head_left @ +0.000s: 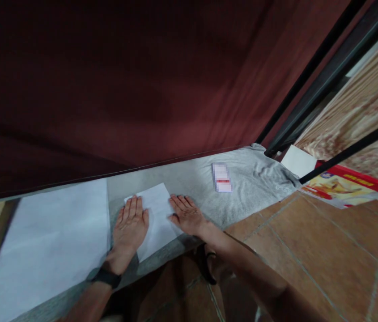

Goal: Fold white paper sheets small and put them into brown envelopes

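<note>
A white sheet of paper [158, 223] lies on a grey cloth [192, 176], with creases showing near its middle. My left hand [130, 226] rests flat on the left side of the sheet, its fingers stretched out and pointing away from me. On the right side, my right hand [187, 214] also lies flat, palm down, thumb apart from the fingers. Neither hand grips anything. Left of my left hand a much larger white sheet [64, 232] is spread on the same cloth. A phone-shaped item [222, 178], pixelated with a red band, lies right of my right hand.
A dark red curtain-like surface [125, 89] rises behind the cloth. Black poles [309, 76] stand at the right. Beyond them are a white paper [299, 161] and a red and yellow food package [346, 185] near the brown tiled floor [326, 241].
</note>
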{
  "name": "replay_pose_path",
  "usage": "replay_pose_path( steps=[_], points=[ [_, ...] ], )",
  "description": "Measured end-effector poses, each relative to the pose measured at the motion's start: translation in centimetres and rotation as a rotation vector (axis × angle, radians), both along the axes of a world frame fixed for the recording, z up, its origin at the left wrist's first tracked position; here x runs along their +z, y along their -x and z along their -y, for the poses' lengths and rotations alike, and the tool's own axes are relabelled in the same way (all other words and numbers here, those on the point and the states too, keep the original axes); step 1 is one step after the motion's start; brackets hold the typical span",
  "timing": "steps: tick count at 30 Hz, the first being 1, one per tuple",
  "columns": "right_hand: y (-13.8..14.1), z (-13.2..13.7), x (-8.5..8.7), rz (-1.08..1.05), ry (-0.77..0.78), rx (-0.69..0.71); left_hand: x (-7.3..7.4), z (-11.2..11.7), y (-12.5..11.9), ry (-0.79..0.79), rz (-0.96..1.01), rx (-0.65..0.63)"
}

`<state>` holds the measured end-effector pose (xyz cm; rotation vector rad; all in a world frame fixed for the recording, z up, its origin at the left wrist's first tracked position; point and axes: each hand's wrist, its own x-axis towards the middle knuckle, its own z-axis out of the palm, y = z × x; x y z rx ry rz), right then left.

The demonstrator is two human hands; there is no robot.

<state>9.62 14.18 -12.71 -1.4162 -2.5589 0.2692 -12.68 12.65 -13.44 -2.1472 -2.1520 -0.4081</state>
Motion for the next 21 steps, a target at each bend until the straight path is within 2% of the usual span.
replay_pose_path(
  steps=[3, 5, 10, 12, 18, 21],
  points=[
    [-0.6, 0.2, 0.6, 0.017, 0.015, 0.004, 0.9, 0.8, -0.5, -0.047, 0.027, 0.023],
    [-0.7, 0.3, 1.0, -0.007, 0.003, 0.009, 1.5, 1.6, -1.2, -0.051, 0.033, -0.034],
    [0.2, -0.1, 2.1, -0.148, -0.01, 0.084, 2.0, 3.8, -3.7, 0.013, 0.001, -0.39],
    [0.8, -0.5, 2.3, -0.191, 0.021, 0.104, 1.9, 4.5, -4.3, 0.048, 0.003, -0.481],
    [2.7, -1.7, 1.3, -0.314, 0.172, 0.228, 1.4, 5.5, -4.9, 0.034, 0.02, -0.531],
    [3.3, -2.4, 0.5, -0.241, 0.165, 0.261, 1.4, 6.0, -5.2, 0.017, 0.023, -0.572]
  ],
)
